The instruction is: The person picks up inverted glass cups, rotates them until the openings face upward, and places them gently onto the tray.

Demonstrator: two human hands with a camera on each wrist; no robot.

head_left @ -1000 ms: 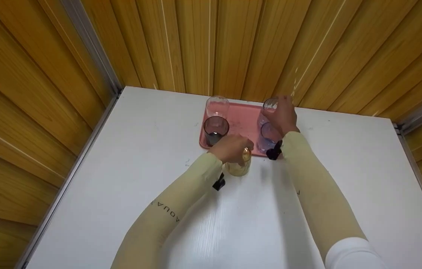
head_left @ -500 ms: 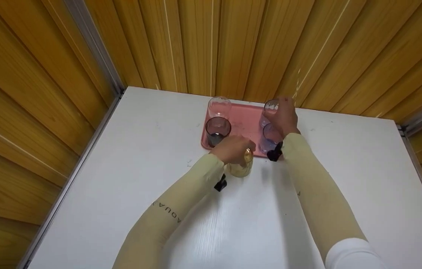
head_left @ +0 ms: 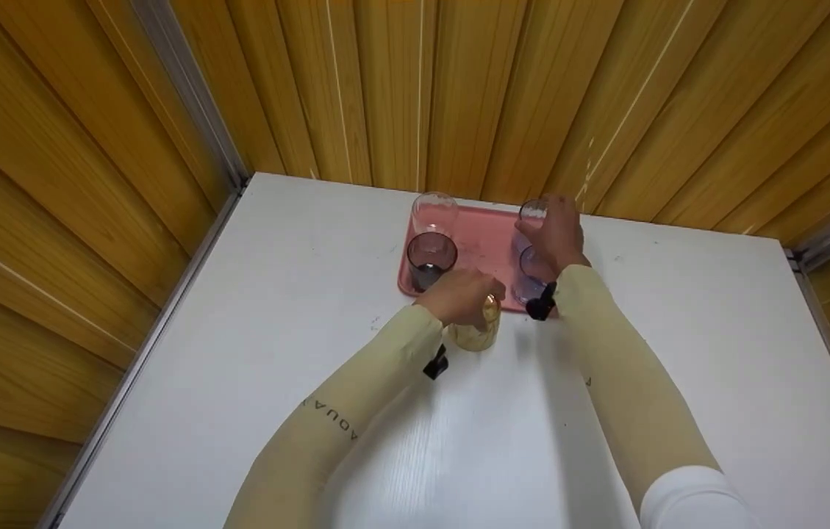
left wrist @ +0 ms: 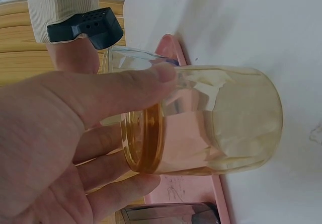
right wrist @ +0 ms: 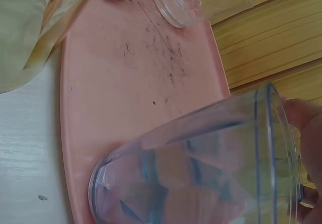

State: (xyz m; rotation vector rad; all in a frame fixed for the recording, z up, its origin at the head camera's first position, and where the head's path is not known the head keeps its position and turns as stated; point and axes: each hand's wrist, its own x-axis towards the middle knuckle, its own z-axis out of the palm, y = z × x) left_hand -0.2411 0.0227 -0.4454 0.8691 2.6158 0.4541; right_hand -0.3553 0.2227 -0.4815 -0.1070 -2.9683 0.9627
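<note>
My left hand (head_left: 462,297) grips an amber drinking glass (left wrist: 246,118) near its rim, thumb on one side and fingers on the other. That glass is just in front of the pink tray (head_left: 484,253), at its near edge. At the tray's back right corner, my right hand (head_left: 562,231) holds a clear glass (head_left: 531,211) by its upper part. Directly nearer stands a bluish glass (right wrist: 201,173), large in the right wrist view, with right fingertips (right wrist: 307,116) showing beyond its rim. My right wrist partly covers the bluish glass in the head view.
On the tray's left side stand a dark smoky glass (head_left: 431,253) and, behind it, a clear glass (head_left: 434,211). Scuff marks show on the tray's middle. The white table (head_left: 297,294) backs onto a wood-panelled wall (head_left: 459,95), with another panelled wall (head_left: 54,220) at left.
The head view has shifted very slightly. Both hands keep their places on the amber glass and the back right glass.
</note>
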